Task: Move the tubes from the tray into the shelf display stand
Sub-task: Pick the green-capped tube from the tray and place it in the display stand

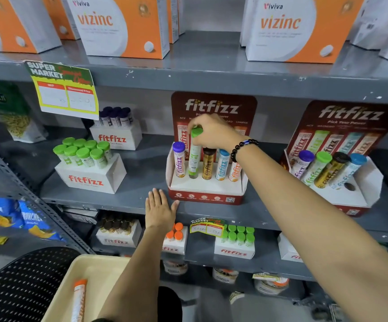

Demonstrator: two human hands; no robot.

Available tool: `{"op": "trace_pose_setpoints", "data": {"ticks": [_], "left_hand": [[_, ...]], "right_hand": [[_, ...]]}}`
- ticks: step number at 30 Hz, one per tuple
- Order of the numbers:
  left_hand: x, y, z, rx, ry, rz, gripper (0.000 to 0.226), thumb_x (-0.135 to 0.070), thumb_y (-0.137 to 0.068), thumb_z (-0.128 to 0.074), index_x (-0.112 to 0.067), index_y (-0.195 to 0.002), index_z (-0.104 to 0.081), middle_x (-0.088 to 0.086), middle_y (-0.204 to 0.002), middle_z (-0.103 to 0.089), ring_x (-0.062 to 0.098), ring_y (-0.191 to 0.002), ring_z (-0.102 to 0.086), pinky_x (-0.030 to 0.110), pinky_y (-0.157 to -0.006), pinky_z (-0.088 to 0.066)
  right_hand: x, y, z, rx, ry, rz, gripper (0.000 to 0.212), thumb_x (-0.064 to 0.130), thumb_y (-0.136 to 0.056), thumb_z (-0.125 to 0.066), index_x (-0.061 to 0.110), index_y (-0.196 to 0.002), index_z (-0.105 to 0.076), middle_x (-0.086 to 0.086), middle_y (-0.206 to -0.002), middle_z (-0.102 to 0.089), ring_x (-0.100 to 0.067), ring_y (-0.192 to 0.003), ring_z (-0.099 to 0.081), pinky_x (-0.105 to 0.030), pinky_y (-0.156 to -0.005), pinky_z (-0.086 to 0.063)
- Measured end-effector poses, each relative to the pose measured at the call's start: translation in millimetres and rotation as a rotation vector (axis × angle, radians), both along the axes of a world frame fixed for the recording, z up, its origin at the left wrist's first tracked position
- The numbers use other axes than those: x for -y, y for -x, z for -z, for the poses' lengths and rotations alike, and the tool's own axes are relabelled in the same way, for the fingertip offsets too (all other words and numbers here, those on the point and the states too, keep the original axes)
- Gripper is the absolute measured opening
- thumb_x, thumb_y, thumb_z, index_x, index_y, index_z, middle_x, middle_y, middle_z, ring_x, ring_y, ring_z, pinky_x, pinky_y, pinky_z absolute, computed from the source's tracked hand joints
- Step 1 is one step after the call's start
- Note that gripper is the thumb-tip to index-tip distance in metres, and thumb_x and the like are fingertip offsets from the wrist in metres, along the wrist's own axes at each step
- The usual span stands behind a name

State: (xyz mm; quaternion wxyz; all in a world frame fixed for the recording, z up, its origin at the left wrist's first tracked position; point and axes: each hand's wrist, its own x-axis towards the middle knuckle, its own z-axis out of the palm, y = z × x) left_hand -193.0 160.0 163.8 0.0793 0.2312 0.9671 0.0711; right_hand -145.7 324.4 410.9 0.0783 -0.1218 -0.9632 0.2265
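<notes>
A red and white fitfizz display stand [205,196] sits on the middle shelf. In its holes stand a purple-capped tube [179,160], a brown one [208,165], a blue one [222,166] and an orange one [234,173]. My right hand [211,132] grips the cap of a green-capped tube [194,156], which stands upright in the second hole, higher than its neighbours. My left hand [159,210] lies flat and open on the shelf edge beside the stand's left corner. At the bottom left, a cream tray [95,270] holds one orange-capped tube [78,298].
A second fitfizz stand [360,189] with tilted tubes stands at the right. White boxes of green-capped tubes [88,163] and dark-capped tubes [116,129] sit at the left. Below are more fitfizz boxes [234,242]. A black perforated chair [25,282] stands under the tray.
</notes>
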Motion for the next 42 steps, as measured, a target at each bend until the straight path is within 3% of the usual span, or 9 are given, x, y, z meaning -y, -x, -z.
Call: {"op": "trace_pose_setpoints", "data": {"ticks": [5, 9, 11, 13, 15, 19, 30, 37, 42], "left_hand": [[-0.7, 0.0, -1.8, -0.003, 0.011, 0.004, 0.071, -0.053, -0.095, -0.007, -0.005, -0.146, 0.007, 0.017, -0.157, 0.007, 0.031, -0.145, 0.008, 0.040, -0.119, 0.002], [-0.7, -1.8, -3.0, -0.014, 0.020, 0.006, 0.071, -0.053, -0.095, -0.007, -0.006, -0.146, 0.007, 0.016, -0.157, 0.007, 0.030, -0.145, 0.008, 0.040, -0.118, 0.001], [-1.0, -2.2, -3.9, -0.017, 0.021, 0.005, 0.071, -0.053, -0.095, -0.007, -0.007, -0.146, 0.007, 0.016, -0.158, 0.007, 0.030, -0.145, 0.008, 0.040, -0.119, 0.001], [-1.1, -2.3, -4.6, -0.017, 0.021, 0.003, 0.071, -0.053, -0.095, -0.007, -0.007, -0.146, 0.006, 0.015, -0.158, 0.007, 0.030, -0.145, 0.008, 0.040, -0.119, 0.001], [-0.9, -2.4, -4.9, -0.016, 0.021, 0.004, 0.070, -0.053, -0.095, -0.007, -0.007, -0.146, 0.006, 0.016, -0.157, 0.006, 0.030, -0.145, 0.008, 0.040, -0.119, 0.000], [-0.7, -2.9, -4.5, -0.015, 0.021, 0.003, 0.071, -0.053, -0.095, -0.007, -0.007, -0.146, 0.006, 0.015, -0.158, 0.007, 0.030, -0.145, 0.008, 0.040, -0.119, 0.001], [-0.5, 1.0, 1.8, -0.019, 0.001, -0.009, 0.072, -0.055, -0.094, -0.008, -0.008, -0.147, 0.005, 0.015, -0.158, 0.005, 0.030, -0.145, 0.008, 0.039, -0.118, 0.002], [-1.2, 1.5, 2.4, -0.016, 0.014, -0.010, 0.072, -0.056, -0.093, -0.006, -0.009, -0.146, 0.007, 0.014, -0.158, 0.007, 0.029, -0.145, 0.009, 0.038, -0.117, 0.003], [-1.5, 0.7, 0.8, -0.018, 0.028, -0.006, 0.072, -0.055, -0.094, -0.008, -0.008, -0.147, 0.007, 0.015, -0.158, 0.007, 0.030, -0.145, 0.008, 0.039, -0.118, 0.002]], "right_hand": [[2.9, 7.1, -1.8, 0.089, -0.086, -0.025, 0.025, -0.004, -0.079, -0.057, 0.017, -0.086, -0.070, -0.004, -0.110, -0.063, -0.018, -0.091, -0.054, -0.025, -0.072, -0.042], [2.5, 12.4, -1.0, 0.127, -0.068, -0.045, 0.013, 0.005, -0.075, -0.071, 0.018, -0.074, -0.070, -0.003, -0.101, -0.070, -0.019, -0.096, -0.062, -0.025, -0.073, -0.046], [2.0, 15.2, 1.2, 0.113, -0.060, -0.021, 0.012, 0.005, -0.077, -0.072, 0.014, -0.085, -0.075, -0.003, -0.106, -0.070, -0.020, -0.101, -0.062, -0.027, -0.081, -0.050], [1.3, 17.9, 4.4, 0.101, -0.069, 0.012, 0.030, 0.003, -0.079, -0.070, 0.016, -0.106, -0.071, -0.005, -0.118, -0.064, -0.022, -0.107, -0.059, -0.031, -0.091, -0.051], [0.8, 19.4, 7.5, 0.100, -0.055, 0.038, 0.047, 0.000, -0.078, -0.071, 0.017, -0.121, -0.062, -0.005, -0.119, -0.057, -0.022, -0.107, -0.057, -0.031, -0.091, -0.050], [-1.1, 21.6, 14.4, 0.107, -0.062, 0.073, 0.044, 0.003, -0.077, -0.073, 0.013, -0.118, -0.062, -0.009, -0.130, -0.055, -0.026, -0.116, -0.054, -0.031, -0.090, -0.046], [-2.3, 22.0, 24.6, 0.066, -0.004, 0.113, 0.044, 0.006, -0.081, -0.070, 0.014, -0.123, -0.058, -0.011, -0.135, -0.050, -0.028, -0.118, -0.052, -0.037, -0.096, -0.048], [2.5, 18.0, 28.4, 0.087, -0.024, 0.085, 0.042, 0.002, -0.083, -0.067, 0.014, -0.122, -0.059, -0.011, -0.134, -0.048, -0.027, -0.114, -0.054, -0.030, -0.085, -0.045], [5.5, 15.9, 38.3, 0.103, -0.047, 0.049, 0.041, 0.000, -0.083, -0.064, 0.013, -0.122, -0.057, -0.011, -0.134, -0.048, -0.028, -0.117, -0.052, -0.034, -0.096, -0.045]]}}
